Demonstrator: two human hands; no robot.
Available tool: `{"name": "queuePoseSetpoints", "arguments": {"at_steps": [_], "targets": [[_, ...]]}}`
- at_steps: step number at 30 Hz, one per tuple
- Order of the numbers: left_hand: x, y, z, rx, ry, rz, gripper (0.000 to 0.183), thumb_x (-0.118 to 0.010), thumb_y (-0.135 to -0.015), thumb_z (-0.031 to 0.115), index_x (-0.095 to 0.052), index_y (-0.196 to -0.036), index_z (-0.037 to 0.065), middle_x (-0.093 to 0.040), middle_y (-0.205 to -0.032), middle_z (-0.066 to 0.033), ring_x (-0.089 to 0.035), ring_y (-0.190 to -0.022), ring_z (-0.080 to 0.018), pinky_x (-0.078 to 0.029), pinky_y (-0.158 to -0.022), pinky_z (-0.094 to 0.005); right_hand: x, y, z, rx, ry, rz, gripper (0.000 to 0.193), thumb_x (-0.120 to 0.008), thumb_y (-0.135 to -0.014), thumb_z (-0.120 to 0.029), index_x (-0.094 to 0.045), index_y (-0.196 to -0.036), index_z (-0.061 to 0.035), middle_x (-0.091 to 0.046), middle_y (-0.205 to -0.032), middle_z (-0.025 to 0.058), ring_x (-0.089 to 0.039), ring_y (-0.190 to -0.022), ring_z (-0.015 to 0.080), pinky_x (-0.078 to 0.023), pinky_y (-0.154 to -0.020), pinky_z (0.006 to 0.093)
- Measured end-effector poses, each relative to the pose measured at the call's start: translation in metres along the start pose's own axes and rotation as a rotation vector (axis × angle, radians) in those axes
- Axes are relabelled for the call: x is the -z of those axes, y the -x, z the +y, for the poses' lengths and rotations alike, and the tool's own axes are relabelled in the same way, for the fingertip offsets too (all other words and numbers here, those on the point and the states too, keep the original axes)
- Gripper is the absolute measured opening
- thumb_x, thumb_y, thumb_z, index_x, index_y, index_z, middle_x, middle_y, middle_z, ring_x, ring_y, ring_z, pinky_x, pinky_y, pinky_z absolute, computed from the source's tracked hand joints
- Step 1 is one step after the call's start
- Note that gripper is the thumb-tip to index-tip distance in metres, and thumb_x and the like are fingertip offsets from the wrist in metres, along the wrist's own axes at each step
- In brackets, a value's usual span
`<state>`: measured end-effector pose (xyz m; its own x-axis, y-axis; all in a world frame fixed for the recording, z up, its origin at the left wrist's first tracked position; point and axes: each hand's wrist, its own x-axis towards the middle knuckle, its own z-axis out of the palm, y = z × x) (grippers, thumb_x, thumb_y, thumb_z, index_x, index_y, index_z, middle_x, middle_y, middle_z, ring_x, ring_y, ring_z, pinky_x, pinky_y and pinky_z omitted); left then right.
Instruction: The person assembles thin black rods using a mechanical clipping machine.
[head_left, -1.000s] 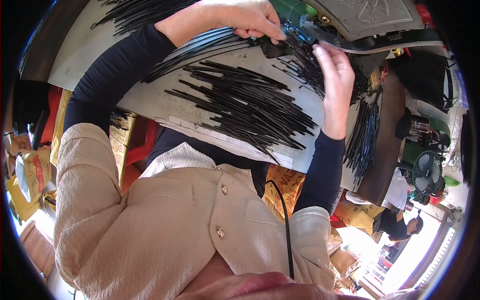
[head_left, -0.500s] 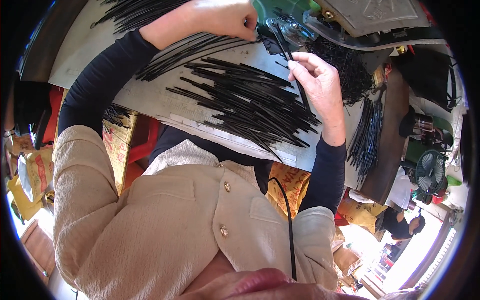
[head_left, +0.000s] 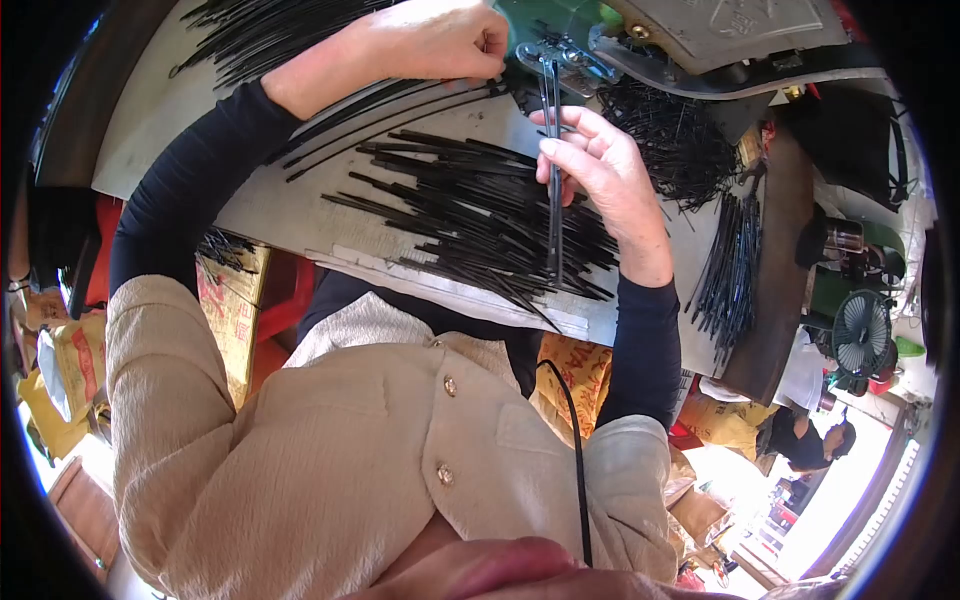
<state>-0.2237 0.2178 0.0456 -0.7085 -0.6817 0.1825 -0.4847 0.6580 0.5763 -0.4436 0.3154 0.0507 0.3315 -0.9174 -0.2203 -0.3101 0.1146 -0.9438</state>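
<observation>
My right hand (head_left: 603, 165) pinches a narrow black strip (head_left: 555, 215) between thumb and fingers. The strip looks doubled and stands nearly upright in view, its upper end close to the metal parts of a green machine (head_left: 565, 58). Below it spreads a pile of black strips (head_left: 450, 205) on the pale worktable (head_left: 285, 215). My left hand (head_left: 445, 42) is curled closed just left of the machine. Its fingertips are near the ends of longer black strips (head_left: 390, 105), but what they hold is hidden.
A tangled heap of thin black scraps (head_left: 680, 140) lies right of the machine. A bundle of black strips (head_left: 730, 265) rests at the table's right side, and more strips (head_left: 270, 35) lie far left. A small fan (head_left: 862, 335) and another person (head_left: 800, 440) are farther right.
My right hand has moved slightly left, and the strip in it has swung from slanted to nearly upright. My left hand has shifted a little left, its fingers still curled.
</observation>
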Motion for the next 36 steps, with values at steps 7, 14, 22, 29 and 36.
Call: {"name": "queuePoseSetpoints", "arguments": {"at_steps": [7,14,22,29,36], "targets": [[-0.016,-0.009,0.013,0.175,0.468,0.132,0.023,-0.062,-0.087,0.023,-0.061,-0.096,0.002,-0.058,-0.064,-0.0021,-0.047,-0.043,-0.0035,-0.035,-0.036,-0.0170,-0.004,0.001,-0.003,-0.011,-0.090,0.001,0.037,-0.056,-0.087,-0.021,-0.050,-0.116,-0.0005,-0.059,-0.072,0.0025,-0.054,-0.056,0.0063,-0.043,-0.049,0.0174],[-0.032,-0.012,0.009,0.101,0.551,0.261,0.025,-0.061,-0.086,0.024,-0.065,-0.102,0.006,-0.057,-0.067,0.0011,-0.044,-0.047,-0.0020,-0.034,-0.039,-0.0170,-0.005,0.001,-0.004,0.005,-0.106,0.013,0.037,-0.055,-0.086,-0.020,-0.050,-0.116,0.0013,-0.059,-0.071,0.0032,-0.055,-0.056,0.0070,-0.045,-0.049,0.0175],[-0.035,-0.010,0.011,0.139,0.752,0.253,0.027,-0.056,-0.087,0.019,-0.063,-0.110,0.007,-0.059,-0.073,-0.0010,-0.044,-0.049,-0.0021,-0.035,-0.040,-0.0157,-0.006,0.001,-0.003,0.033,-0.131,0.040,0.031,-0.054,-0.087,-0.016,-0.051,-0.113,0.0014,-0.060,-0.071,0.0044,-0.054,-0.056,0.0071,-0.044,-0.050,0.0183],[-0.032,-0.010,0.015,0.206,0.772,0.207,0.028,-0.055,-0.091,0.020,-0.060,-0.114,0.007,-0.056,-0.079,-0.0015,-0.042,-0.046,-0.0008,-0.032,-0.037,-0.0147,-0.005,0.000,-0.003,0.034,-0.119,0.039,0.037,-0.055,-0.086,-0.020,-0.051,-0.116,0.0006,-0.059,-0.071,0.0039,-0.055,-0.057,0.0080,-0.045,-0.050,0.0185],[-0.033,-0.012,0.019,0.211,0.862,0.182,0.028,-0.055,-0.090,0.018,-0.059,-0.115,0.005,-0.055,-0.080,-0.0008,-0.039,-0.045,-0.0002,-0.029,-0.037,-0.0156,-0.006,0.000,-0.004,0.046,-0.139,0.062,0.037,-0.055,-0.086,-0.019,-0.050,-0.116,0.0016,-0.059,-0.071,0.0044,-0.055,-0.057,0.0081,-0.045,-0.050,0.0186]]}}
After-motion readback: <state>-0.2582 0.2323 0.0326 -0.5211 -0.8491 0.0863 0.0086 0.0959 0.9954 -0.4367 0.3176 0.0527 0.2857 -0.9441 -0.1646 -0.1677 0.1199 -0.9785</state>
